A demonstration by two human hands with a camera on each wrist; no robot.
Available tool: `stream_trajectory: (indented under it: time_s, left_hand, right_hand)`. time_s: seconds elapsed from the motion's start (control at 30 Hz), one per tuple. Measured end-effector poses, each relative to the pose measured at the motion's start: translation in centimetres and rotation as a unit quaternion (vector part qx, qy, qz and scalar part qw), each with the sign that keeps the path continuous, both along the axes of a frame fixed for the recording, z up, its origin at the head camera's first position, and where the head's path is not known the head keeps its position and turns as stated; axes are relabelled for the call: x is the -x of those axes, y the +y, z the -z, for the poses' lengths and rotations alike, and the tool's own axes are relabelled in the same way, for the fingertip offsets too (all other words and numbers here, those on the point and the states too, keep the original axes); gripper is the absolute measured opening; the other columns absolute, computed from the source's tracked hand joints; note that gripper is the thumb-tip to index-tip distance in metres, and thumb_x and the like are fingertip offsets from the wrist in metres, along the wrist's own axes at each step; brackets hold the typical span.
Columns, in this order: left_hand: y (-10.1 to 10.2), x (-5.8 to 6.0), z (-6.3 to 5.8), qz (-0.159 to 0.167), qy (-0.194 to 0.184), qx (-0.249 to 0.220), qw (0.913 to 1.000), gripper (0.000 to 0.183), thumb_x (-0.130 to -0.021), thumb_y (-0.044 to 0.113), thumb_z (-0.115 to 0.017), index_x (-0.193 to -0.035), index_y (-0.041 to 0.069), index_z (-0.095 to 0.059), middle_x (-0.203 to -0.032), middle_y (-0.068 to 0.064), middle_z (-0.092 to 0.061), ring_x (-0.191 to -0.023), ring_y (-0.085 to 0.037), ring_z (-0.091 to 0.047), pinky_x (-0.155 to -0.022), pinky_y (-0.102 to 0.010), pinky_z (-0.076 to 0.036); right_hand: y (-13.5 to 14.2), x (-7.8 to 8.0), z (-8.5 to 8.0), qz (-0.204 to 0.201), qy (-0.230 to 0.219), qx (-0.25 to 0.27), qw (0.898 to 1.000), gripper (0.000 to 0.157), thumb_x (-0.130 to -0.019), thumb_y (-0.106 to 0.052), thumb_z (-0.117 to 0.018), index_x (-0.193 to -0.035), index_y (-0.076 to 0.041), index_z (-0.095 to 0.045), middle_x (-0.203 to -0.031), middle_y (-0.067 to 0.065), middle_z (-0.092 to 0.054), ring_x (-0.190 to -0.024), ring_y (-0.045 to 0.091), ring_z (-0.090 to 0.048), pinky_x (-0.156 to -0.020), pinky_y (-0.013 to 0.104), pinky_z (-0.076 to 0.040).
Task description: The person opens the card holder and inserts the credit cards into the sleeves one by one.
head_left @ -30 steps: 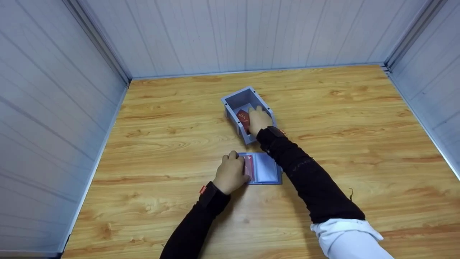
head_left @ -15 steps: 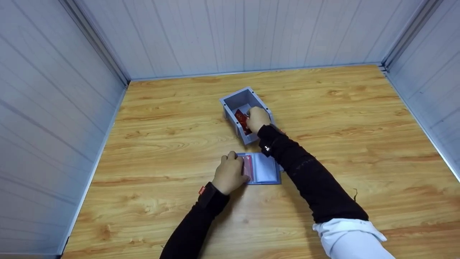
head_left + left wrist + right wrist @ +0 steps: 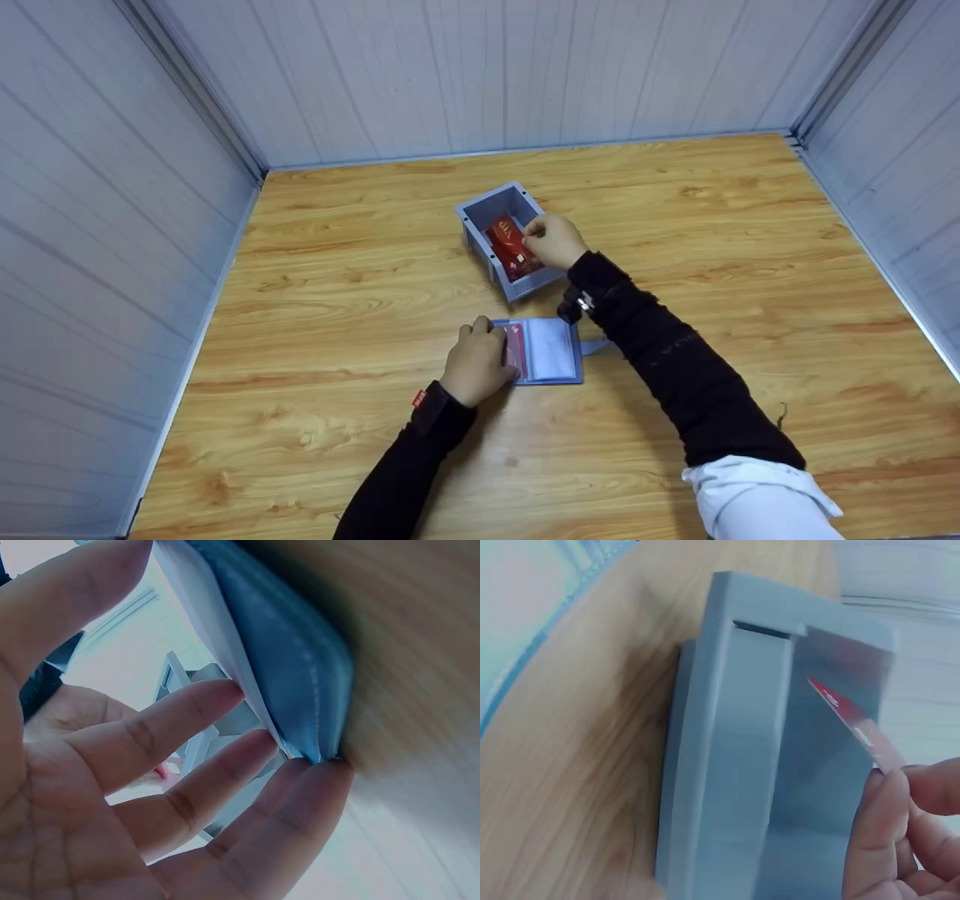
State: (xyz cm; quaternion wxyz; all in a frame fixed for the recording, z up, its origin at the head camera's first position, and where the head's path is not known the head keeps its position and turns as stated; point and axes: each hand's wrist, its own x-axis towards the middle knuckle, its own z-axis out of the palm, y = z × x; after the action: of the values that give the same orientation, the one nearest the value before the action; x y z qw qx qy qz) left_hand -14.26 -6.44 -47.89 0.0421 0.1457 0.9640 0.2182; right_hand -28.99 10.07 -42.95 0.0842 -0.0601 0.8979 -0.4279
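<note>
A small blue card holder lies spread on the table, with clear sleeves and a pinkish-red card in its left side. My left hand grips that left side, thumb near the inner sleeve and fingers along the far edge. Up close in the left wrist view, fingertips touch the stitched blue cover. Over the grey bin, my right hand pinches a red card between thumb and finger. Red surfaces with gold "VIP" lettering show inside the bin in the head view.
The wooden table is bounded by a pale panel wall behind and panels at both sides. A light blue strap sticks out to the right from the card holder, close below my right forearm.
My right hand has drawn up and slightly right from inside the bin, now pinching a red card. The left hand stays on the card holder.
</note>
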Motion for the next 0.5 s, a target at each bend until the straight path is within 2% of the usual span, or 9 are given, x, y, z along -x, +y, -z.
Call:
stream_trajectory:
  time_s: [0.07,0.23,0.4,0.5]
  left_hand:
    - [0.0,0.0,0.0,0.0,0.004,0.002,1.0,0.047,-0.069,0.025,-0.084,-0.102,-0.001,-0.066,-0.11,-0.018,-0.056,-0.095,-0.036,-0.052,-0.07,-0.047,-0.054]
    - [0.1,0.1,0.0,-0.002,0.007,0.007,1.0,0.048,-0.068,0.025,-0.085,-0.104,-0.002,-0.066,-0.11,-0.018,-0.056,-0.095,-0.036,-0.053,-0.07,-0.047,-0.054]
    - [0.1,0.1,0.1,-0.001,0.007,0.01,0.9999,0.048,-0.069,0.025,-0.084,-0.104,-0.002,-0.067,-0.11,-0.018,-0.057,-0.096,-0.035,-0.053,-0.07,-0.047,-0.054]
    - [0.1,0.1,0.0,-0.001,0.009,0.011,0.9999,0.048,-0.068,0.026,-0.085,-0.103,-0.001,-0.067,-0.11,-0.018,-0.057,-0.095,-0.035,-0.053,-0.069,-0.046,-0.054]
  right_hand:
    - [0.8,-0.2,-0.1,0.004,-0.017,0.041,0.999,0.02,-0.092,-0.005,-0.057,-0.105,0.007,-0.064,-0.087,0.005,-0.058,-0.067,0.013,-0.061,-0.065,0.024,-0.057]
    - [2.6,-1.7,0.0,0.013,-0.048,0.129,0.99,0.017,-0.092,-0.003,-0.058,-0.105,0.008,-0.061,-0.083,0.002,-0.057,-0.061,0.007,-0.059,-0.063,0.024,-0.057]
    - [3.8,-4.2,0.5,-0.003,-0.095,0.203,0.975,0.013,-0.092,0.0,-0.059,-0.103,0.006,-0.059,-0.081,0.001,-0.058,-0.063,0.009,-0.061,-0.063,0.024,-0.057]
    - [4.3,-5.7,1.1,-0.014,-0.133,0.24,0.961,0.012,-0.091,0.002,-0.06,-0.102,0.004,-0.057,-0.081,0.0,-0.059,-0.065,0.01,-0.061,-0.066,0.024,-0.058]
